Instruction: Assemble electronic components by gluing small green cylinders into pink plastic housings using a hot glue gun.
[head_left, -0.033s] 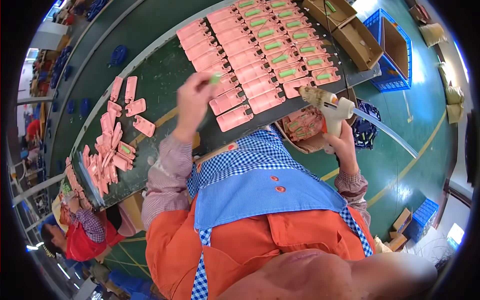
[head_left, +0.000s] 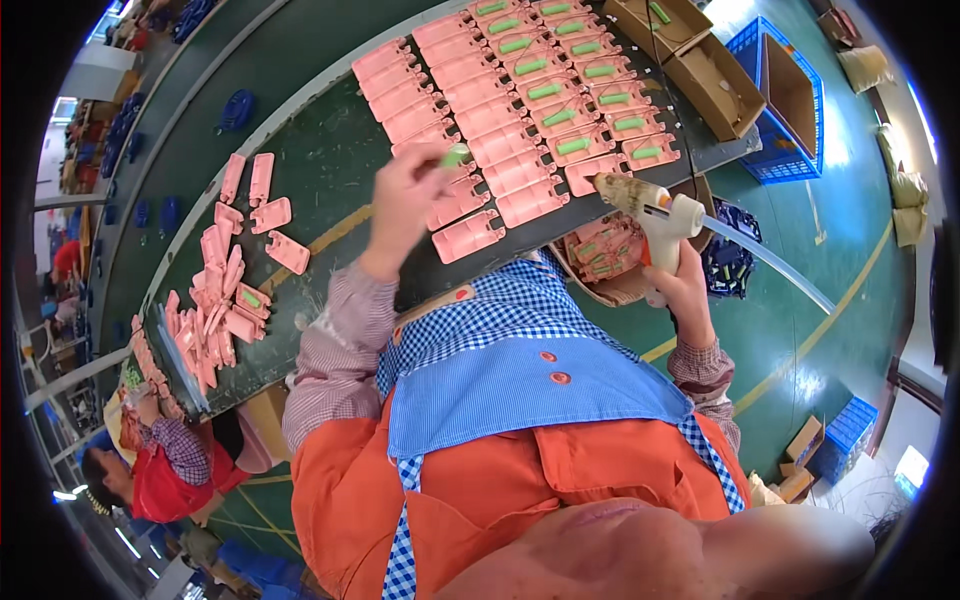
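Observation:
My left hand (head_left: pixel 403 210) is raised over the pink rows, its thumb and fingers pinched on a small green cylinder (head_left: pixel 456 155), slightly blurred. In my right hand (head_left: pixel 686 290) is a white hot glue gun (head_left: pixel 683 216), gripped by its handle. The brownish, crusted nozzle points left, beside the lowest pink piece of a row; a clear glue stick (head_left: pixel 772 265) sticks out of its back. Flat pink plastic shells (head_left: pixel 530 204) lie in several columns on the dark table (head_left: pixel 330 190). The right-hand columns mostly carry green cylinders (head_left: pixel 575 146) with thin wires; the left ones are bare.
Loose pink shells (head_left: pixel 215 290) are heaped at the table's left. Cardboard boxes (head_left: pixel 715 85) stand at the far right corner, next to a blue crate (head_left: pixel 790 100). Below the near edge, a box (head_left: pixel 610 250) holds pink parts. A co-worker in red (head_left: pixel 165 470) sits at left.
My left hand has moved a little to the right with the green cylinder. The glue gun in my right hand has shifted very slightly to the left.

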